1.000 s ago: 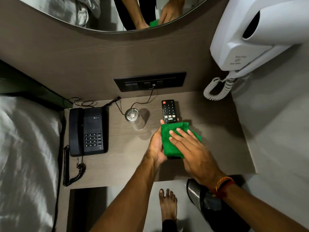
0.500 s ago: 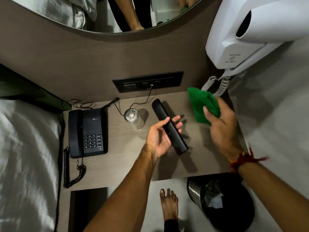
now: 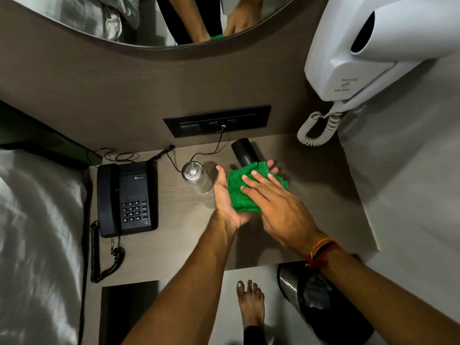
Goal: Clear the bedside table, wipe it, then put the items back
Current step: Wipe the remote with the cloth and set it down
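Note:
My left hand (image 3: 225, 195) cradles a black remote control (image 3: 244, 153) over the middle of the wooden bedside table (image 3: 174, 245); only the remote's far end shows, its plain back turned up. My right hand (image 3: 278, 207) presses a folded green cloth (image 3: 241, 192) flat over the rest of the remote, fingers spread on top. A clear drinking glass (image 3: 195, 176) stands just left of my left hand. A black desk phone (image 3: 127, 197) sits at the table's left side.
A bed with white linen (image 3: 37, 232) borders the table on the left. A black switch panel (image 3: 216, 120) with a thin cable is on the back wall. A white wall hair dryer (image 3: 368, 51) hangs at upper right. A black bin (image 3: 323, 302) and my bare foot (image 3: 250, 305) are on the floor below.
My right hand has brought the green cloth back from the right onto the remote, which lies back side up in my left hand.

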